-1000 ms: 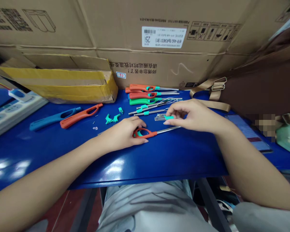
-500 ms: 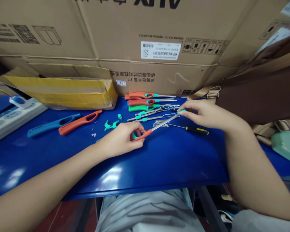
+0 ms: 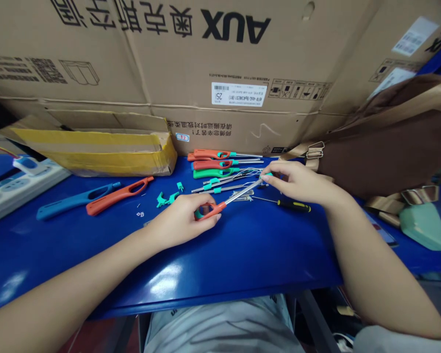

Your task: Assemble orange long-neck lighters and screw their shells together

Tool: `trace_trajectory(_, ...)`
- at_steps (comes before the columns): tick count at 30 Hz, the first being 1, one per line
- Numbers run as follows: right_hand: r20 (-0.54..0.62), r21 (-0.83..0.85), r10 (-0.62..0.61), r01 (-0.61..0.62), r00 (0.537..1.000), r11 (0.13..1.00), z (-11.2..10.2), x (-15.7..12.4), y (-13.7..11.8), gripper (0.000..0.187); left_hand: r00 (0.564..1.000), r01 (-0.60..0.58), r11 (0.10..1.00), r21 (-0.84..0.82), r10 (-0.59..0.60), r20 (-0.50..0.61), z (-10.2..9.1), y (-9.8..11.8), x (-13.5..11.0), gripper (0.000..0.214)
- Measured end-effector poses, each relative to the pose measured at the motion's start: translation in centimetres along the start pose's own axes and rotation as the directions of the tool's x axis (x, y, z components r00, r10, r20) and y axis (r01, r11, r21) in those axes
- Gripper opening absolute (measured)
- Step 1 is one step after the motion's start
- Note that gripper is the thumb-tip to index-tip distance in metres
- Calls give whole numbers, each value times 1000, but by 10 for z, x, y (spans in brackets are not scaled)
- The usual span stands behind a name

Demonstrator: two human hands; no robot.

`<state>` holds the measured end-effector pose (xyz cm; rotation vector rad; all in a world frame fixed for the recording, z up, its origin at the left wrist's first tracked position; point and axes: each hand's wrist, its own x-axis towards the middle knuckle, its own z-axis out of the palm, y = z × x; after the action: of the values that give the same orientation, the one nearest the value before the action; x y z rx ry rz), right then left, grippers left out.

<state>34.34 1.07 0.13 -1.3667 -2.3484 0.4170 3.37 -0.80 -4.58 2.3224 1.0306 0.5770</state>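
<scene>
My left hand (image 3: 185, 220) is wrapped around the orange handle of a long-necked gas lighter (image 3: 215, 210), its metal tube pointing up and right. At the tube's far end, my right hand (image 3: 292, 181) pinches a small teal plastic piece (image 3: 266, 175), partly hidden by the fingers. Whether that piece is on the tube or only against it, I cannot tell. Just beyond lie metal tubes with teal collars (image 3: 220, 189) and thin white wires. A screwdriver with a black and yellow handle (image 3: 294, 205) rests below my right hand. Loose teal parts (image 3: 161, 199) lie above my left hand.
Several assembled lighters (image 3: 211, 165) lie at the back. A blue handle shell (image 3: 77, 200) and an orange one (image 3: 119, 196) are on the left, near a power strip (image 3: 22, 189). A yellow-taped cardboard box (image 3: 95, 154) stands behind them; a brown bag (image 3: 393, 147) is at right.
The camera view has tilted up slightly, so the scene sits lower in the picture. Both hands keep their holds on the lighter and the teal piece.
</scene>
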Motion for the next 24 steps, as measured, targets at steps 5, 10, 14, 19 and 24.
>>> trace_trajectory(5, 43, 63, -48, 45, 998, 997, 8, 1, -4, 33, 999, -53, 998, 18, 53, 12, 0, 1, 0, 21)
trace_trajectory(10, 111, 76, -119, 111, 987, 991, 6, -1, 3, 31, 992, -115, 991, 64, 111, 67, 0, -3, -1, 24)
trace_trajectory(14, 212, 117, -154, 131, 965, 984, 0, -3, 2, 32, 984, -147, 986, 81, 138, 112, -1, -5, -1, 25)
trace_trajectory(19, 334, 245, -222, 144, 916, 959, 7, -3, -21, 28, 971, -162, 984, 79, 144, 189, 0, 3, -4, 27)
trace_trajectory(24, 338, 177, -298, 250, 893, 952, 36, -3, -42, 23, 975, -87, 991, 101, 65, 211, 6, 9, -6, 26)
